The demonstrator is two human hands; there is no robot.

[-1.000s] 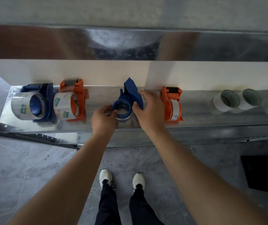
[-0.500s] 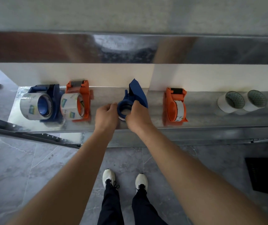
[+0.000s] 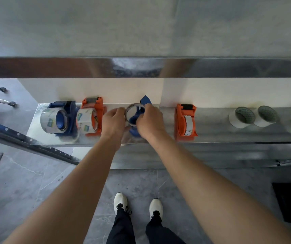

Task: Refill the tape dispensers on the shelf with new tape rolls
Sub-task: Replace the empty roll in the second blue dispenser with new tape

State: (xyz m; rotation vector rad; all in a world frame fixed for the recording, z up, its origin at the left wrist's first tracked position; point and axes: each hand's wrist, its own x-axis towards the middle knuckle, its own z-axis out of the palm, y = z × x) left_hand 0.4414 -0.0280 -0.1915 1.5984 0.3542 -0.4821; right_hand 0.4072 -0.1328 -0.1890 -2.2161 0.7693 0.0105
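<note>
Dispenser, blue (image 3: 135,118), third from the left on the metal shelf (image 3: 211,131), standing between both hands; its spare core (image 3: 133,115), a thin near-empty ring, sits lifted at the hub, apparently part way off, though blur makes that hard to confirm

Left hand (image 3: 114,121): fingers (image 3: 119,110) pinched on the left rim of the core, thumb side hidden. Right hand (image 3: 150,121): closed around the dispenser body and the core's right edge, steadying it against the shelf

Neighbours: blue loaded dispenser (image 3: 60,118) and orange loaded dispenser (image 3: 92,118) just beside the left hand; orange dispenser with a thin roll (image 3: 186,120) near the right hand; two white new rolls (image 3: 253,117) well apart at the far right, a third blurred beyond them

Risks, judged from this position:
- Core snags on the hub if pulled crooked; the dispenser may tip or slide toward the shelf's front edge and drop to the floor
- Left knuckles sit close to the orange loaded unit; a sharp tug could knock it into the blue one
- Serrated cutter at the head lies near the right fingertips; a slip could nick them
- New rolls lie on their sides, free to roll if the shelf is jolted
</note>
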